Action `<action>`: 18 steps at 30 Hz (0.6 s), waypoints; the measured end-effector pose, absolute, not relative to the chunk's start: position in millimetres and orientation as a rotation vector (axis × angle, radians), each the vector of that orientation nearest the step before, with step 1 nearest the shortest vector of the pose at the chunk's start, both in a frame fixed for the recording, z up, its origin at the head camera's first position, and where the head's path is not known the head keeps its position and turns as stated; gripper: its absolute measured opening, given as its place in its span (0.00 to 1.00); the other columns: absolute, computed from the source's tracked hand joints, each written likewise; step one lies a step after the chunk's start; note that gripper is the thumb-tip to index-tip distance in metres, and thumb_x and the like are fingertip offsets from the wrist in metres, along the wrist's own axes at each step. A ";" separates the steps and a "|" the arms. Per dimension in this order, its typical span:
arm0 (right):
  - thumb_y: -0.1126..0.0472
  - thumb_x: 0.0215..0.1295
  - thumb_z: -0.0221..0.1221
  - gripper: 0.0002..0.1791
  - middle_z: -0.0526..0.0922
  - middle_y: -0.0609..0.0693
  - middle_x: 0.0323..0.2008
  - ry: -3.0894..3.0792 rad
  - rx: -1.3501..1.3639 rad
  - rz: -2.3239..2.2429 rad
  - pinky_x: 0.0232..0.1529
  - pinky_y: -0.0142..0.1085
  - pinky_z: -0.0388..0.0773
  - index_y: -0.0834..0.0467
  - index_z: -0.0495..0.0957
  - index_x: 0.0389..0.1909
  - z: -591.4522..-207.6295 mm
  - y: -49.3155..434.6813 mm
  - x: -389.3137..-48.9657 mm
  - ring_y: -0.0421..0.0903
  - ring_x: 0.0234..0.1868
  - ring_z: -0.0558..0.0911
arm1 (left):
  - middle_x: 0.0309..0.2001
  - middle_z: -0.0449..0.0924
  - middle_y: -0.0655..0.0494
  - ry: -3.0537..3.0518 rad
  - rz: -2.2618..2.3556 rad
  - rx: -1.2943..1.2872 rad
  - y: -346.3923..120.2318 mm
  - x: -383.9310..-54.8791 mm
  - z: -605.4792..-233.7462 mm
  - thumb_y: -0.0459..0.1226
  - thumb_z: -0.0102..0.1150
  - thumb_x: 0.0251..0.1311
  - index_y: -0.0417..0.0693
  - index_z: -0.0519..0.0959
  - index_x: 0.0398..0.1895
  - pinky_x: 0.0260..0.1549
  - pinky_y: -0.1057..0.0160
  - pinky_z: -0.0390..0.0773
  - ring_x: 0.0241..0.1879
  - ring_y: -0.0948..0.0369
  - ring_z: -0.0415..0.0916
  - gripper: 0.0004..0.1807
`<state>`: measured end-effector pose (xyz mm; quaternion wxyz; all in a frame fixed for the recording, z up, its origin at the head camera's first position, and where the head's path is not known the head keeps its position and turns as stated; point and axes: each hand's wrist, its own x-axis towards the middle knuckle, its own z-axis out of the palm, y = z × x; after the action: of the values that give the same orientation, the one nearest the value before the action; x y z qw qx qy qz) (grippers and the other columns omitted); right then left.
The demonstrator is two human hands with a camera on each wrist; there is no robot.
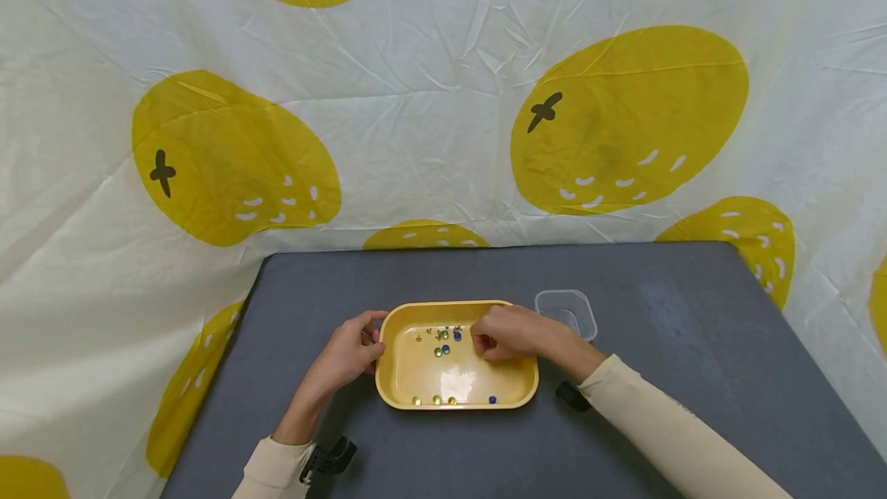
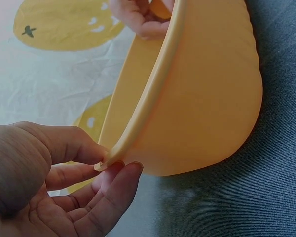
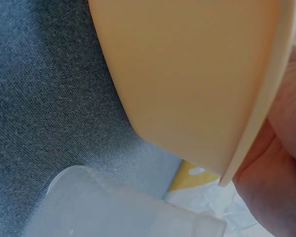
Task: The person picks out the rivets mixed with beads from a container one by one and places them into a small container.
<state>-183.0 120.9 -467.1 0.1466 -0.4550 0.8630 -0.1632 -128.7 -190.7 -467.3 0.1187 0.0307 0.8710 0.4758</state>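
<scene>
A yellow rectangular basin [image 1: 453, 407] with rounded corners sits on the table. Glass marbles, green-clear ones [image 1: 438, 352] and blue ones [image 1: 493, 400], lie in it in two loose groups, along with several tiny gold-coloured pieces [image 1: 419, 339] near the back. My left hand [image 1: 349, 349] pinches the basin's left rim between thumb and fingers, as the left wrist view [image 2: 64, 182] shows up close. Over the right side, my right hand [image 1: 509, 332] reaches down inside with bent fingers, near the marbles. Its fingertips are hidden, so I cannot tell what it holds.
A clear plastic container [image 1: 585, 318] stands just behind and right of the basin, partly covered by the right forearm. Dark grey cloth covers the table [image 1: 693, 376]. Behind its far edge hangs a white curtain [image 1: 430, 145] with large yellow fruit shapes.
</scene>
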 end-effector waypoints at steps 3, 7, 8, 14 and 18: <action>0.64 0.60 0.67 0.06 0.77 0.39 0.22 2.483 -1.296 -0.474 0.25 0.27 0.70 0.50 0.83 0.27 -466.3 121.9 -182.9 0.32 0.24 0.71 | 0.35 0.72 0.49 2.542 1.392 0.101 -191.6 -128.5 -467.2 0.25 0.61 0.63 0.37 0.72 0.68 0.22 0.56 0.85 0.25 0.58 0.77 0.28; 0.64 0.61 0.67 0.05 0.78 0.38 0.23 2.478 -1.295 -0.483 0.27 0.27 0.72 0.50 0.85 0.28 -462.7 123.9 -181.9 0.32 0.25 0.72 | 0.35 0.73 0.48 2.527 1.408 0.122 -192.4 -127.3 -466.3 0.25 0.60 0.64 0.37 0.71 0.68 0.22 0.57 0.85 0.26 0.56 0.77 0.28; 0.63 0.61 0.67 0.05 0.78 0.37 0.23 2.473 -1.298 -0.489 0.27 0.27 0.72 0.50 0.85 0.29 -462.0 124.7 -181.7 0.32 0.25 0.72 | 0.35 0.73 0.48 2.525 1.411 0.127 -192.6 -127.0 -466.2 0.25 0.60 0.64 0.37 0.71 0.68 0.22 0.58 0.85 0.26 0.56 0.78 0.28; 0.63 0.63 0.66 0.03 0.79 0.37 0.26 2.395 -1.322 -0.578 0.31 0.26 0.73 0.51 0.86 0.32 -457.0 129.6 -182.1 0.33 0.29 0.74 | 0.35 0.73 0.48 2.524 1.412 0.126 -192.6 -126.3 -465.3 0.25 0.60 0.64 0.37 0.71 0.69 0.22 0.59 0.85 0.27 0.56 0.77 0.28; 0.66 0.64 0.65 0.04 0.83 0.39 0.30 2.303 -1.381 -0.686 0.36 0.27 0.79 0.55 0.87 0.35 -454.3 132.3 -185.3 0.33 0.31 0.77 | 0.35 0.73 0.48 2.532 1.408 0.109 -191.4 -127.0 -464.0 0.25 0.60 0.64 0.37 0.71 0.68 0.23 0.57 0.85 0.26 0.57 0.77 0.28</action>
<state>-185.3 132.3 -454.3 0.1842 -0.4898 0.8167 -0.2433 -127.0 -191.4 -464.0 0.1210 0.0375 0.8668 0.4822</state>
